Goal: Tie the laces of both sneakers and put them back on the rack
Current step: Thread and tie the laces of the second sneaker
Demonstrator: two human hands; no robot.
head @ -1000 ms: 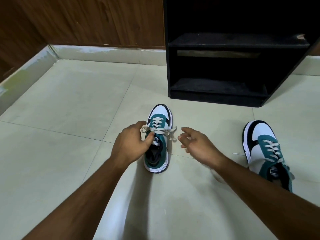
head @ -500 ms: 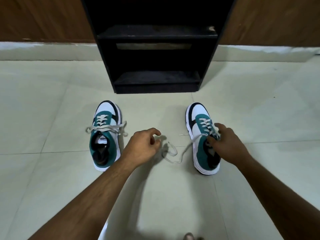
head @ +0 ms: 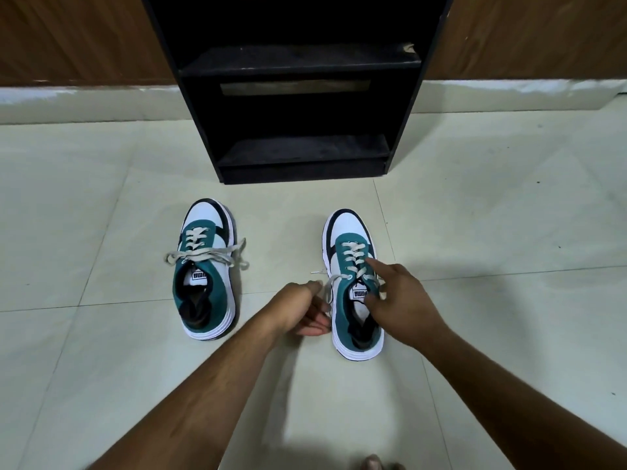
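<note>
Right sneaker [head: 353, 283], lower centre-right of frame, laces not tied; long axis runs toe-up toward the rack [head: 298, 96], heel toward the bottom edge. Its loose lace [head: 327, 284] trails off the left side of the eyelets onto the floor [head: 101, 198], free tip pointing left, in the gap between the two shoes.

Left hand [head: 302, 308] sits right at that lace, just beside the shoe's left wall, fingers curled; it looks to be pinching the lace, though the contact is partly hidden by the knuckles, so not certain. Right hand [head: 397, 300] lies over the tongue and right side of the same shoe, index finger stretched along the eyelet row, thumb by the tongue label; whether it holds the other lace end cannot be told from here.

Judgement: the next move turns on the lace ends lying either side of the shoe's axis, one per hand, left hand nearer the visible end.

Left sneaker [head: 207, 269], centre-left, well apart from both hands, bow already tied across its eyelets. Rack at upper centre, beyond both toes, shelves dark.
</note>
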